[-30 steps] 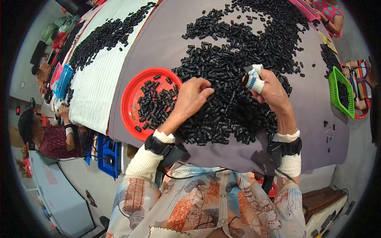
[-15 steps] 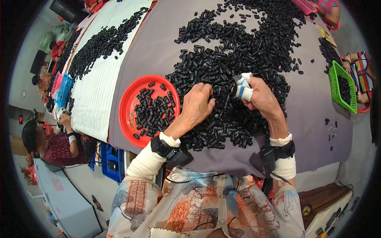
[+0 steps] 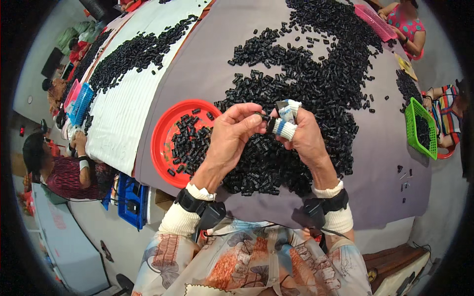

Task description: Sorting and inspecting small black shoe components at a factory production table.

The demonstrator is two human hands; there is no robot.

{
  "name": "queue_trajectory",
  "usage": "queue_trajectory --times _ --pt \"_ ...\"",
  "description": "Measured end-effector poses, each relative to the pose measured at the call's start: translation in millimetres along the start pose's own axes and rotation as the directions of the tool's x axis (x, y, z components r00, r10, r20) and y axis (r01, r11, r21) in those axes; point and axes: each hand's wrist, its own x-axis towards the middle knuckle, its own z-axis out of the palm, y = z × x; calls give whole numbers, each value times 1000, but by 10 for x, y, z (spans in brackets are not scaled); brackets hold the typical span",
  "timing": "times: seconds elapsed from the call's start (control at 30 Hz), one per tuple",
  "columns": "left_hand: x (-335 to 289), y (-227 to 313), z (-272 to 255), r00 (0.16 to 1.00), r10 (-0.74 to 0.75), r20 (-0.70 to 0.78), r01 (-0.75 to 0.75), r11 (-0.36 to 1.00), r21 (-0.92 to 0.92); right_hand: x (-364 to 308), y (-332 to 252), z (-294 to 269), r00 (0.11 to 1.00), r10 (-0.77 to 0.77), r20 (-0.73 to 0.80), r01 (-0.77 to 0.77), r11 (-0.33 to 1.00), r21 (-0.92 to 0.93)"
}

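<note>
Over the pile of small black cylindrical parts (image 3: 326,93), my two hands are close together. My left hand (image 3: 228,140) is closed, pinching one small black part (image 3: 264,117) between thumb and fingertips. My right hand (image 3: 308,138) is closed too, with white, blue-striped knitted covers (image 3: 285,129) on its fingers. A flat, dark, blade-like tip (image 3: 281,105) sticks out between those covers, beside the black part; the rest of that tool is hidden. To the left, a round red tray (image 3: 157,143) holds many loose black parts, partly behind my left wrist.
The pile spreads over a grey-covered table (image 3: 182,74). At the right edge stands a green basket (image 3: 411,129) near a person in stripes; a pink basket (image 3: 375,22) lies at the far right. Leftward, another person sits by a white-covered table (image 3: 121,113) with more parts.
My left hand has risen off the pile with a black part in its fingertips. My right hand has moved left toward it, so the hands now nearly meet. The view has shifted slightly.
</note>
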Motion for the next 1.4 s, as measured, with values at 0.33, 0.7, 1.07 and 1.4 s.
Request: queue_trajectory --times 0.33,0.7,1.07,1.4 --pt "-151 153 75 995 -89 33 92 987 -128 -29 -179 96 998 -61 20 60 997 48" --pt "-204 195 -29 961 -234 150 255 957 -140 -3 -281 23 978 -115 173 142 978 -152" --pt "-250 261 49 965 -236 115 253 953 -165 38 -274 4 964 -130 231 151 985 -79" --pt "-238 250 -9 958 -244 151 267 951 -157 65 -305 21 936 -155 316 199 974 -112"
